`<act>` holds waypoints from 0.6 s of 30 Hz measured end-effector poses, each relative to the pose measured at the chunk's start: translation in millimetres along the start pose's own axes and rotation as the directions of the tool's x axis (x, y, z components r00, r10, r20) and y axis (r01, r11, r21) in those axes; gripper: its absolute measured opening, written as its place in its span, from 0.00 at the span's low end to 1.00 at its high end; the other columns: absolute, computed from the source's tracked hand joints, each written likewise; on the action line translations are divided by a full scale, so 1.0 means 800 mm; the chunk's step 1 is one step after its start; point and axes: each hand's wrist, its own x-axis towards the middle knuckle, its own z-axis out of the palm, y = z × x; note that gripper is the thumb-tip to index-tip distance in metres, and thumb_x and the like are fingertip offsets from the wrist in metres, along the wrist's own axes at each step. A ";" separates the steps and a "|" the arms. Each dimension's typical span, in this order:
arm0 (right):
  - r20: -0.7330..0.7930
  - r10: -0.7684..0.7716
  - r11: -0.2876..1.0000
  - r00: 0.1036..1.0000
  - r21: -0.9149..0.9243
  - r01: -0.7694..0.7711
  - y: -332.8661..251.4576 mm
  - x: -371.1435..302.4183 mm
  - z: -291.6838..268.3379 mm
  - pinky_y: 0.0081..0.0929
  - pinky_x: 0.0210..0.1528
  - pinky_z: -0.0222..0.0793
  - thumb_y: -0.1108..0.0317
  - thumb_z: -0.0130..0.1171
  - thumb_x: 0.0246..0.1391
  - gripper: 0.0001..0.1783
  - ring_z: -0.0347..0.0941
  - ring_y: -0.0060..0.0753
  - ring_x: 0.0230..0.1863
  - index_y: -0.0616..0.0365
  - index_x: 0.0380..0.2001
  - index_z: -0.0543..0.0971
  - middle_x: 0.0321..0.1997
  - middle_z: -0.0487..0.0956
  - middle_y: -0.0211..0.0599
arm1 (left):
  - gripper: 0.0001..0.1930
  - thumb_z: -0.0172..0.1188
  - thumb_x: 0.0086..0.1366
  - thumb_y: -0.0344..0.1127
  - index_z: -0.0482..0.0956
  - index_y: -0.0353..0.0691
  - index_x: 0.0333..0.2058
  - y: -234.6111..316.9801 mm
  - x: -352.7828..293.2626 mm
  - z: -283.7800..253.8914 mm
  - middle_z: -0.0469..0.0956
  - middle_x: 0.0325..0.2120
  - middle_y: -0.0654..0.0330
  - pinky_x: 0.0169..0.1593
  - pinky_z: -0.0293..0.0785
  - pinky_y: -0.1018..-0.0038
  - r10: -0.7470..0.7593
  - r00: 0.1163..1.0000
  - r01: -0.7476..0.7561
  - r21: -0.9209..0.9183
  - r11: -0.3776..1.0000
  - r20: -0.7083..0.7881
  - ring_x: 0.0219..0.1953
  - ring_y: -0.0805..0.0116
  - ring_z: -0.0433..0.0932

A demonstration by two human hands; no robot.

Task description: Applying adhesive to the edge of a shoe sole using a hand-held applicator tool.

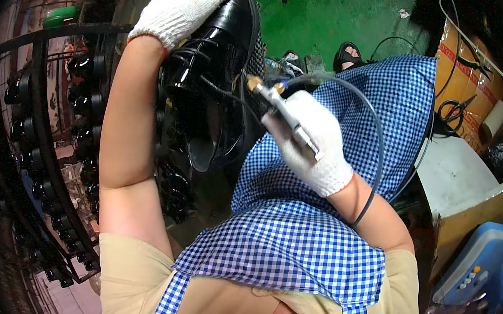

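My left hand (178, 12), in a white knitted glove, is closed on a shiny black lace-up shoe (226, 27) near its toe. Dark laces (191, 56) trail from the shoe; whether a second shoe lies against it I cannot tell. In my right hand (319, 137), also gloved in white, is a small metal spray gun (292, 124). Its brass-coloured tip points at the shoe without visibly touching it. A thin grey hose (380, 128) loops from the gun over my right forearm. My right fingers are slightly blurred.
At left, a dark metal rack (39, 83) carries several shiny black shoes. Right of my checked apron (365, 83) are a cardboard box (476, 89), black scissors (453, 115), pliers (474, 63), a white-topped box (457, 174) and a blue appliance with buttons (480, 264). Green floor (318, 9) lies ahead.
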 end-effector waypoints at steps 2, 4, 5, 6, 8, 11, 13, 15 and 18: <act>0.048 -0.030 0.999 0.998 -0.016 0.031 -0.011 -0.012 -0.003 0.37 0.29 0.72 0.62 0.71 0.54 0.10 0.75 0.43 0.28 0.52 0.35 0.80 0.29 0.74 0.39 | 0.41 0.58 0.65 0.72 0.76 0.31 0.49 -0.003 -0.003 0.001 0.82 0.41 0.37 0.52 0.77 0.59 -0.028 0.999 0.030 -0.063 0.998 0.036 0.45 0.48 0.83; 0.130 -0.025 1.000 0.991 -0.004 0.026 -0.018 -0.022 -0.018 0.37 0.29 0.73 0.64 0.71 0.53 0.10 0.75 0.43 0.27 0.53 0.35 0.80 0.29 0.75 0.38 | 0.40 0.59 0.66 0.70 0.76 0.30 0.51 -0.005 -0.015 -0.002 0.82 0.44 0.38 0.54 0.76 0.60 -0.037 0.999 0.037 -0.151 0.988 0.003 0.48 0.48 0.82; 0.118 -0.031 0.999 0.993 0.025 0.028 -0.018 -0.024 -0.025 0.38 0.29 0.73 0.66 0.71 0.53 0.10 0.75 0.43 0.27 0.53 0.35 0.81 0.30 0.75 0.38 | 0.39 0.58 0.67 0.68 0.76 0.30 0.52 -0.007 -0.030 -0.004 0.81 0.47 0.37 0.56 0.75 0.59 -0.038 0.998 0.028 -0.208 0.978 -0.047 0.51 0.46 0.82; 0.042 -0.047 0.998 0.998 -0.048 0.049 -0.012 -0.021 -0.032 0.37 0.30 0.74 0.67 0.71 0.52 0.10 0.75 0.43 0.28 0.54 0.36 0.81 0.30 0.76 0.38 | 0.39 0.57 0.68 0.67 0.76 0.30 0.54 -0.010 -0.050 -0.006 0.81 0.49 0.37 0.59 0.74 0.59 -0.044 0.995 0.017 -0.263 0.965 -0.095 0.54 0.43 0.81; 0.023 0.034 0.984 0.999 -0.173 -0.030 0.008 -0.014 -0.056 0.35 0.33 0.75 0.69 0.71 0.52 0.11 0.77 0.44 0.32 0.57 0.38 0.82 0.31 0.77 0.40 | 0.27 0.68 0.66 0.52 0.78 0.32 0.49 -0.017 -0.103 -0.014 0.82 0.41 0.47 0.55 0.76 0.64 0.021 0.947 -0.151 -0.385 0.910 -0.321 0.47 0.54 0.82; -0.010 0.037 0.958 0.999 -0.283 -0.038 0.030 -0.003 -0.064 0.40 0.38 0.76 0.70 0.71 0.53 0.13 0.78 0.49 0.37 0.61 0.41 0.82 0.36 0.78 0.46 | 0.18 0.76 0.57 0.31 0.80 0.34 0.43 -0.022 -0.201 -0.016 0.79 0.35 0.58 0.46 0.77 0.72 -0.095 0.973 -0.090 -0.727 0.681 -0.209 0.39 0.68 0.80; -0.024 0.009 0.967 1.000 -0.254 -0.015 0.035 0.001 -0.056 0.41 0.42 0.76 0.71 0.71 0.54 0.14 0.78 0.52 0.40 0.62 0.43 0.81 0.40 0.78 0.48 | 0.18 0.76 0.53 0.27 0.81 0.36 0.41 -0.021 -0.241 -0.012 0.79 0.33 0.59 0.40 0.77 0.74 0.333 0.882 -0.471 -0.598 0.648 -0.335 0.35 0.69 0.79; 0.014 -0.033 0.985 0.999 -0.166 0.035 0.040 0.011 -0.039 0.40 0.49 0.75 0.72 0.68 0.57 0.16 0.77 0.55 0.45 0.64 0.48 0.79 0.46 0.77 0.52 | 0.15 0.75 0.54 0.32 0.81 0.39 0.38 -0.004 -0.267 0.016 0.78 0.32 0.60 0.38 0.77 0.71 0.417 0.882 -0.454 -0.632 0.628 -0.220 0.34 0.64 0.79; 0.146 0.306 0.947 0.941 0.051 -0.316 0.042 0.019 -0.013 0.33 0.51 0.72 0.74 0.62 0.64 0.17 0.76 0.41 0.46 0.66 0.54 0.75 0.47 0.77 0.47 | 0.14 0.75 0.55 0.37 0.82 0.42 0.37 -0.010 -0.292 0.049 0.78 0.31 0.60 0.36 0.78 0.66 0.405 0.872 -0.488 -0.439 0.754 -0.273 0.34 0.58 0.80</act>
